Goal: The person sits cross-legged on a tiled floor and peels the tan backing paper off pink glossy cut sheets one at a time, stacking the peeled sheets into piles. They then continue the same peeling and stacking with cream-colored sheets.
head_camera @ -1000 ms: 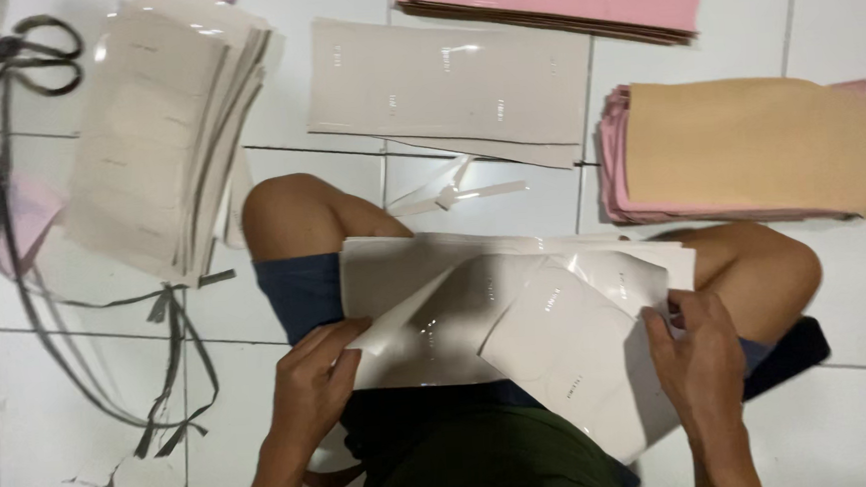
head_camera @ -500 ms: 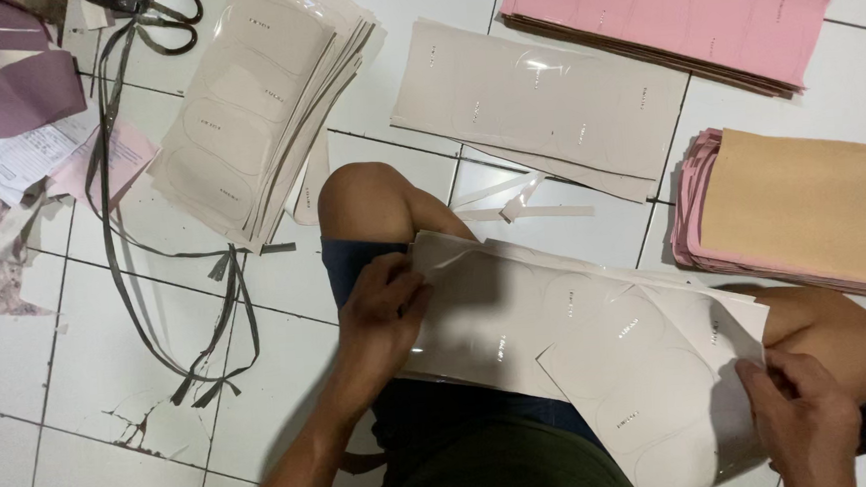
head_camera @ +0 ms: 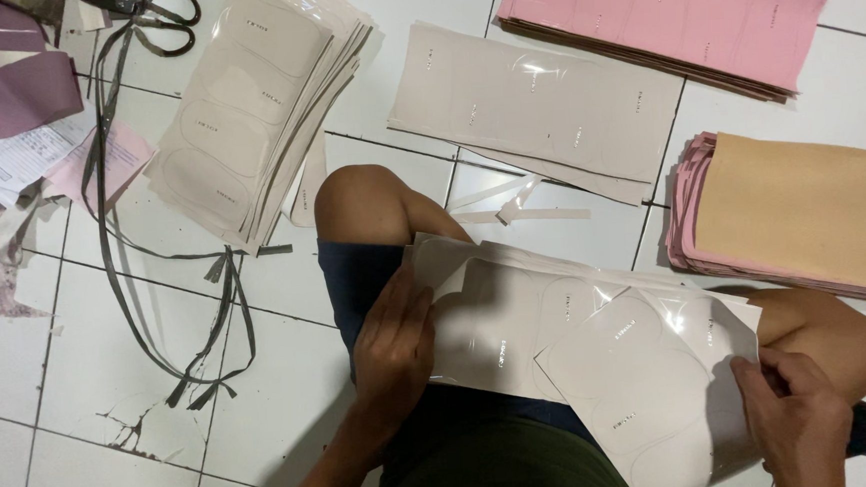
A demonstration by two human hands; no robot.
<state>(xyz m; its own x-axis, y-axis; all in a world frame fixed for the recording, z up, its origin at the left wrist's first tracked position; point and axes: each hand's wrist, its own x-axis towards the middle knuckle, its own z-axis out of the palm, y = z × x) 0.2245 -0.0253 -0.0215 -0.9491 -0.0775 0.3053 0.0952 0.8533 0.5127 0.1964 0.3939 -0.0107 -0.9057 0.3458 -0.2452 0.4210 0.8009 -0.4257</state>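
Observation:
A stack of glossy beige sheets (head_camera: 600, 349) with oval outlines lies across my lap, over my bent knees. My left hand (head_camera: 394, 341) rests flat on the stack's left end, fingers pressed on the top sheet. At the lower right corner of the stack my right hand (head_camera: 795, 422) pinches the edge of the sheets.
On the white tiled floor lie a beige sheet pile (head_camera: 254, 104) at upper left, flat beige sheets (head_camera: 535, 107) ahead, pink sheets (head_camera: 679, 13) at top right, and a tan-and-pink stack (head_camera: 802, 211) at right. Scissors (head_camera: 153, 10) and grey strips (head_camera: 198, 328) lie at left.
The view has swung left and down. My left hand slid from the stack's lower left corner onto its left end. My right hand stayed at the right corner.

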